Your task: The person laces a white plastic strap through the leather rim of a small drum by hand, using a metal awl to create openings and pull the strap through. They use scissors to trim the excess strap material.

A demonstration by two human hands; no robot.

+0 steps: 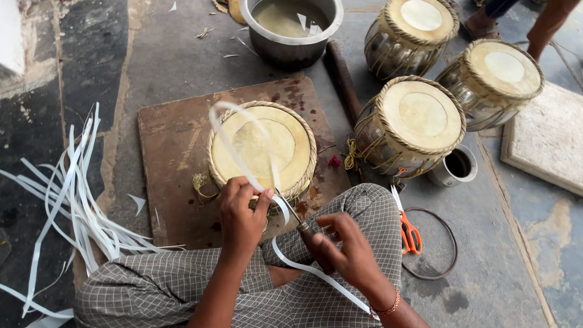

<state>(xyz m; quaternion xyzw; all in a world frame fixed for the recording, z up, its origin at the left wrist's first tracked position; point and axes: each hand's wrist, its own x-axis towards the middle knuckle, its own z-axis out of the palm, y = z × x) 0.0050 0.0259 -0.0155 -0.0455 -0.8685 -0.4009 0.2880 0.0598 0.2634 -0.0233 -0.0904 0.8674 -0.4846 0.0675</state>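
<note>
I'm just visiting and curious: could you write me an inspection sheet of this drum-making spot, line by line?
Surface: stained wooden board on a grey stone floor.
Job's things: drum on the board; white strip looping over its head; pointed tool at its rim.
Clutter: pile of white strips, orange scissors, metal pot, small cup, three more drums.
Grippers: left hand pinches the strip; right hand grips the tool.
Cables: dark ring on the floor.
Surroundings: another person's legs at the top right.
</note>
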